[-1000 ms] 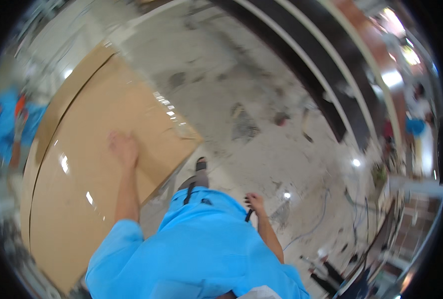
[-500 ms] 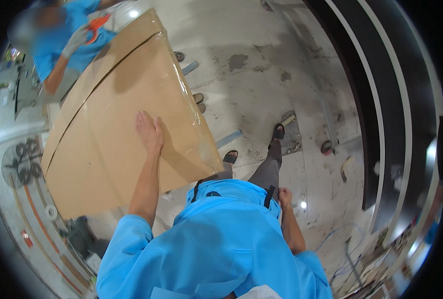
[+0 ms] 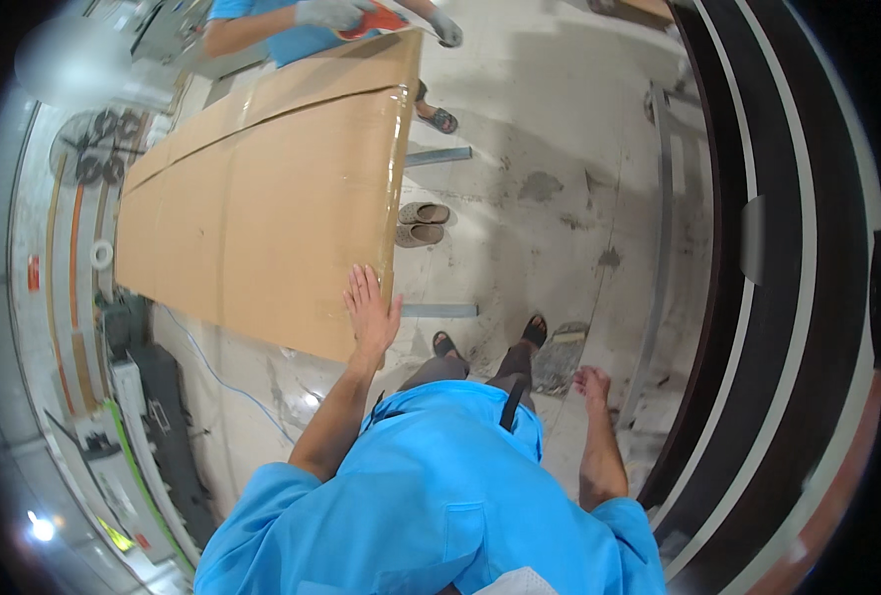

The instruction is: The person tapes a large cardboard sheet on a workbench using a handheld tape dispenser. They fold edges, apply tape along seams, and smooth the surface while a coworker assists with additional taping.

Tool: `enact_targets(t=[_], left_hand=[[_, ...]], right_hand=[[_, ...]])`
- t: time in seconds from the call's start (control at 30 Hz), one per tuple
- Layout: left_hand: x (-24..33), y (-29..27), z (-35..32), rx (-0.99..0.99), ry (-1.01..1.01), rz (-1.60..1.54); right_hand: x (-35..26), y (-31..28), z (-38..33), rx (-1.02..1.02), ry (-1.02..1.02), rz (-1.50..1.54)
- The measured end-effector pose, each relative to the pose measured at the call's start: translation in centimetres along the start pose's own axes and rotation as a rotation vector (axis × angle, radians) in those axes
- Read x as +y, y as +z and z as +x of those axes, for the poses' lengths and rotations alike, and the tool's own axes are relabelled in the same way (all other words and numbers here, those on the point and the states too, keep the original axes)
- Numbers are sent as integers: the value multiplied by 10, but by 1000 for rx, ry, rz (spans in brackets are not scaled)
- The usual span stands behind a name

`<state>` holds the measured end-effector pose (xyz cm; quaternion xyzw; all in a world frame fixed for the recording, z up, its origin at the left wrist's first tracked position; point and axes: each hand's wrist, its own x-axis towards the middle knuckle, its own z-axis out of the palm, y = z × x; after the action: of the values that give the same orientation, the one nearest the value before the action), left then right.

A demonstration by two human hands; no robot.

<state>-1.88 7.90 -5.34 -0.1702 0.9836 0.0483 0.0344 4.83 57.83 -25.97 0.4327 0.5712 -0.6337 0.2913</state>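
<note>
My left hand (image 3: 371, 315) lies on the near right corner of a large, flat cardboard-wrapped panel (image 3: 272, 218). Its fingers are spread out against the brown surface. Clear tape runs along the panel's right edge, and a dark seam crosses its far part. Beside my right hip, my right hand (image 3: 591, 383) hangs in the air away from everything, empty, with loosely bent fingers apart. At the panel's far end, a co-worker in blue with gloved hands (image 3: 333, 14) holds an orange-red tape dispenser (image 3: 376, 20) over the far right corner.
Grey metal bars (image 3: 440, 310) stick out from under the panel on the right. A pair of brown clogs (image 3: 423, 224) stands on the floor beside it. Dark boards with white stripes (image 3: 773, 248) rise at the right. A blue cable (image 3: 224, 375) and a fan (image 3: 93, 149) are at the left.
My left hand has shifted across the cardboard to its near right corner. The right hand has come away from my hip and loosened. The co-worker's tape dispenser has moved to the far right corner.
</note>
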Motion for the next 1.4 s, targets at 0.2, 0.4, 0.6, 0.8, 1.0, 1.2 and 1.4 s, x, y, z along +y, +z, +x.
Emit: enact_targets(t=[0.2, 0.4, 0.6, 0.8, 1.0, 1.2, 1.4], left_hand=[[0, -9, -26, 70, -39, -45], [6, 11, -37, 222, -97, -77], [17, 23, -46, 325, -114, -168], [-4, 30, -69, 347, -65, -222], [-2, 30, -69, 347, -59, -303], [-18, 26, -66, 305, -39, -299], [-18, 20, -62, 263, 7, -298]], right_hand=[[-7, -11, 49, 21, -31, -249], [5, -5, 140, -363, -75, -135], [-105, 40, 132, -313, -92, -677], [-195, 147, 33, -412, -119, -659], [-201, 279, -53, -573, -429, -857], [-158, 351, -102, -834, -539, -996], [-121, 271, -55, -583, -443, -1180]])
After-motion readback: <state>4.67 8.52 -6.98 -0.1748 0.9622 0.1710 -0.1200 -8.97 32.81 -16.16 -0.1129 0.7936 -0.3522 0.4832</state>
